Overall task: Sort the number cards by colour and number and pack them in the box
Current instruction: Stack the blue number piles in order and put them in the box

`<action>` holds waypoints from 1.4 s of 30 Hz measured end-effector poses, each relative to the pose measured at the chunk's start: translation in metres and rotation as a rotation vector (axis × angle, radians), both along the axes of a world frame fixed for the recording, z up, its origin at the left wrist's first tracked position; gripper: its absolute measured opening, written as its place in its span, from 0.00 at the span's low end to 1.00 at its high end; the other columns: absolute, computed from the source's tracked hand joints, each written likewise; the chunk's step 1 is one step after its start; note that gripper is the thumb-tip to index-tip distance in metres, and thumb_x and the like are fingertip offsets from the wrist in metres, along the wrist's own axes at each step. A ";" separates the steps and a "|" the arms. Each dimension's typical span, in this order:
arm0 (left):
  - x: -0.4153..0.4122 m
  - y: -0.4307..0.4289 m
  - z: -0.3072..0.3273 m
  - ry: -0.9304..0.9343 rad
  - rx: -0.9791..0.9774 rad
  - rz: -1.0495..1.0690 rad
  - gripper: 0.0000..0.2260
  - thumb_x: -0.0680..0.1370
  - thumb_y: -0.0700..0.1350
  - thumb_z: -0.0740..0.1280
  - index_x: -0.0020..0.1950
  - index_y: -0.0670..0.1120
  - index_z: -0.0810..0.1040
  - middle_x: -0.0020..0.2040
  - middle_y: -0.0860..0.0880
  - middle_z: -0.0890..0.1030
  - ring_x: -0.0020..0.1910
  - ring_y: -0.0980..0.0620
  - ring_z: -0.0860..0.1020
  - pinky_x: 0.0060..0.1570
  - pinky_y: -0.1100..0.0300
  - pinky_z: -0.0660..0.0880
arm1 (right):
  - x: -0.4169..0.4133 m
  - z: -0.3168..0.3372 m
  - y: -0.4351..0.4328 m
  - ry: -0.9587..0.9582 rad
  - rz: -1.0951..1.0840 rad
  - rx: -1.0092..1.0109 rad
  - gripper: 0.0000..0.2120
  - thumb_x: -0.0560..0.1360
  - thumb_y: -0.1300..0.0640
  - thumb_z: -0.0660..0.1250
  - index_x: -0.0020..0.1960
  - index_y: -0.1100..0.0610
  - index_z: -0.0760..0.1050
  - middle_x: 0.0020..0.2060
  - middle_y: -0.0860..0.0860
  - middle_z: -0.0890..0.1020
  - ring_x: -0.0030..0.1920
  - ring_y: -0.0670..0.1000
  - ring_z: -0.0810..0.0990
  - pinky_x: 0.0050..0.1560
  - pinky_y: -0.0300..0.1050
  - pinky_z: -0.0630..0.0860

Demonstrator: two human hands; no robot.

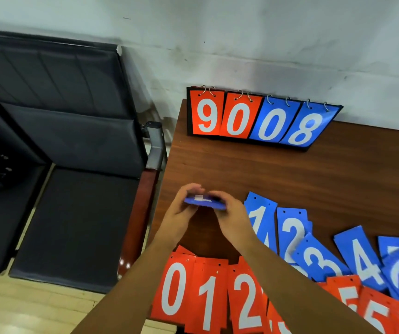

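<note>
Head view: left hand and right hand both gripped a blue stack by its ends, in front of the scoreboard, probably to square its edges. Blue cards and red cards lay fanned farther from it, numbers up, readable for sorting.

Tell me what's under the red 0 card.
Another red card pokes its corner out past the top edge of the red 0 card; its number is covered.
</note>
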State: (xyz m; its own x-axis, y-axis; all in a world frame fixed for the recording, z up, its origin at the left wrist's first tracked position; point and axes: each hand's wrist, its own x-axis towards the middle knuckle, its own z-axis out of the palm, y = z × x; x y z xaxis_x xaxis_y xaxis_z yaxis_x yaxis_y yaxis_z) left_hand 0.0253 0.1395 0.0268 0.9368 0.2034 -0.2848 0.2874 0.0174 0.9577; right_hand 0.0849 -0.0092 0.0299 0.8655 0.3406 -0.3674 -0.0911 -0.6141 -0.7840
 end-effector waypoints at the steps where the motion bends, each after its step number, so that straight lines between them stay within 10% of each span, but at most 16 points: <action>1: -0.001 -0.003 -0.005 0.017 0.028 -0.002 0.12 0.79 0.39 0.64 0.62 0.45 0.76 0.58 0.48 0.80 0.62 0.51 0.77 0.64 0.56 0.73 | -0.002 -0.002 0.001 -0.013 0.004 -0.012 0.15 0.78 0.61 0.64 0.63 0.50 0.76 0.56 0.44 0.81 0.56 0.42 0.77 0.60 0.37 0.74; 7: 0.011 -0.014 -0.003 0.109 0.023 0.126 0.10 0.82 0.42 0.65 0.59 0.55 0.75 0.55 0.54 0.83 0.56 0.57 0.81 0.54 0.60 0.79 | 0.000 0.011 -0.021 0.028 -0.078 0.013 0.16 0.78 0.59 0.66 0.65 0.51 0.73 0.58 0.45 0.78 0.56 0.42 0.77 0.58 0.39 0.76; 17: 0.015 -0.033 -0.011 0.297 -0.027 0.095 0.08 0.81 0.43 0.66 0.57 0.55 0.73 0.56 0.53 0.83 0.53 0.55 0.83 0.46 0.59 0.82 | 0.047 0.009 -0.114 -0.067 0.347 -0.782 0.49 0.65 0.36 0.74 0.76 0.56 0.57 0.71 0.57 0.62 0.70 0.59 0.62 0.70 0.53 0.63; 25: 0.013 -0.039 -0.011 0.339 0.047 0.140 0.10 0.81 0.43 0.65 0.61 0.52 0.72 0.51 0.57 0.81 0.49 0.59 0.81 0.37 0.68 0.78 | 0.056 -0.004 -0.090 -0.175 0.425 -0.906 0.38 0.66 0.43 0.76 0.68 0.56 0.64 0.62 0.57 0.71 0.63 0.60 0.69 0.63 0.55 0.66; 34: 0.013 -0.020 -0.009 0.295 0.019 0.241 0.10 0.81 0.39 0.65 0.58 0.52 0.76 0.53 0.53 0.83 0.51 0.54 0.83 0.48 0.57 0.81 | 0.083 0.027 -0.111 0.141 -0.150 -0.110 0.10 0.75 0.61 0.70 0.56 0.60 0.76 0.52 0.56 0.83 0.52 0.57 0.82 0.55 0.56 0.79; 42: 0.042 -0.030 0.009 0.375 -0.289 0.159 0.16 0.81 0.35 0.60 0.64 0.50 0.76 0.59 0.47 0.83 0.56 0.44 0.82 0.58 0.45 0.78 | 0.064 0.056 -0.110 0.695 -0.421 0.500 0.15 0.75 0.71 0.66 0.60 0.60 0.77 0.53 0.57 0.84 0.53 0.55 0.84 0.55 0.51 0.80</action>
State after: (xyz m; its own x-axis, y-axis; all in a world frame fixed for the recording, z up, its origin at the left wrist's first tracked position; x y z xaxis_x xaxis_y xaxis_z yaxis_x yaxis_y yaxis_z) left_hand 0.0676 0.1100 0.0353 0.7227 0.1984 -0.6620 0.5835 0.3382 0.7384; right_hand 0.1492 -0.1193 0.0862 0.5954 0.3079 -0.7421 -0.7727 -0.0336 -0.6339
